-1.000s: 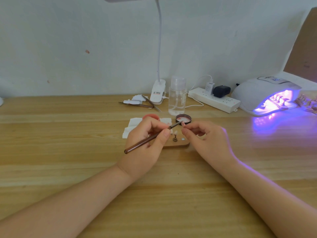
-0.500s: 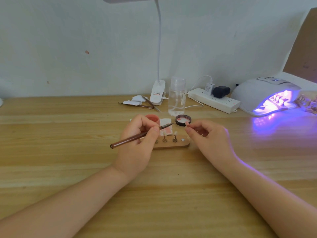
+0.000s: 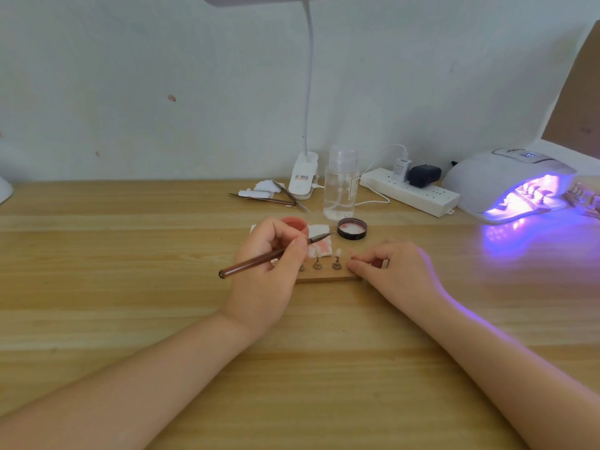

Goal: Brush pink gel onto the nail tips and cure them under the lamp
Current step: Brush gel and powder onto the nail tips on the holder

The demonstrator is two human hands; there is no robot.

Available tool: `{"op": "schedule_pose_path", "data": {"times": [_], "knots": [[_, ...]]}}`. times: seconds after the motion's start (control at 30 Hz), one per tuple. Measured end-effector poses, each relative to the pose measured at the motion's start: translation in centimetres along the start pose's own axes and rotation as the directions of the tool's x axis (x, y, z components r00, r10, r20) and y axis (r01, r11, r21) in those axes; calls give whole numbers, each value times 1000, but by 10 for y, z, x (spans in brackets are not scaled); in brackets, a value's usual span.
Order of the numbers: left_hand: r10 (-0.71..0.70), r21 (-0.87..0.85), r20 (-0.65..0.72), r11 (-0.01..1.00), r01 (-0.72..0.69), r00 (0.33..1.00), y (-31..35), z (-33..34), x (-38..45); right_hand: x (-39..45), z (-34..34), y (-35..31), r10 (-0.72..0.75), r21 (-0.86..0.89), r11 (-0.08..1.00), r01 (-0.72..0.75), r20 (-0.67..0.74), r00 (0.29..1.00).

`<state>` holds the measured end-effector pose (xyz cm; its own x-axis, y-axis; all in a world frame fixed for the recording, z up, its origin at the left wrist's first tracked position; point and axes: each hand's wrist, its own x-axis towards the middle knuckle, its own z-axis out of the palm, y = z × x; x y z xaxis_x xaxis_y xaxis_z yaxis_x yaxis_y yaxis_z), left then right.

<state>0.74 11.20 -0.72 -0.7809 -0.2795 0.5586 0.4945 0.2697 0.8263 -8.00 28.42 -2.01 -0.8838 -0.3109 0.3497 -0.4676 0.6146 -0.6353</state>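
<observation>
The nail tips (image 3: 337, 252) stand on small metal pegs along a wooden holder (image 3: 324, 275) that lies flat on the wooden surface (image 3: 130, 254), between the two hands. Two pegs with pale tips show clearly; a third peg is partly hidden behind the left hand. The left hand (image 3: 266, 280) grips a brown brush (image 3: 259, 259), its fingers (image 3: 300, 245) curled round the shaft near the bristle end. The brush is tilted, handle end low to the left, and its dark tip lies over a white wipe (image 3: 319, 241) stained pink, just behind the holder. The right hand (image 3: 394, 271) rests at the right end of the holder with its fingers drawn narrowly together at the tips; whether they pinch a nail tip or a peg cannot be told.

Just behind the left hand sits the pink gel pot (image 3: 294, 225), partly hidden by the knuckles. Its dark lid (image 3: 352, 228) lies upturned to the right of the wipe, with pink smears inside. Further back stand a clear plastic bottle (image 3: 341, 183), a white clip lamp (image 3: 303, 177) with its neck rising out of view, and tweezers (image 3: 266, 199) beside some white scraps. A white power strip (image 3: 412, 191) with two plugs in it runs to the right. At the far right the curing lamp (image 3: 506, 181) glows violet, throwing purple light on the surface and on the right forearm.
</observation>
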Motion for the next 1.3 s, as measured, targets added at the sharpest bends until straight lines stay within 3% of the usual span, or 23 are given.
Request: {"op": "schedule_pose_path", "data": {"times": [0.23,0.77,0.97,1.07,1.13,1.3], "knots": [[-2,-1,-14,1000,2,1000,-1,-1,2,3,-7,5,40,-263,965,6,169,985],[23,-19,-25,1000,-23,999,-2,-1,3,12,-23,16,25,-247,968,33,229,973],[6,-18,-28,1000,-7,1000,-1,-1,2,6,-26,17,-8,-220,974,48,178,984],[9,-28,-19,1000,-9,1000,-1,-1,3,-1,-28,6,-169,-118,981,157,-101,980],[14,-17,-23,1000,-15,1000,-2,-2,3,-6,-27,-3,-214,-125,974,191,-211,954],[21,-6,-38,1000,-22,999,-1,-1,3,-15,-3,-19,-128,-423,901,98,-44,991]]}}
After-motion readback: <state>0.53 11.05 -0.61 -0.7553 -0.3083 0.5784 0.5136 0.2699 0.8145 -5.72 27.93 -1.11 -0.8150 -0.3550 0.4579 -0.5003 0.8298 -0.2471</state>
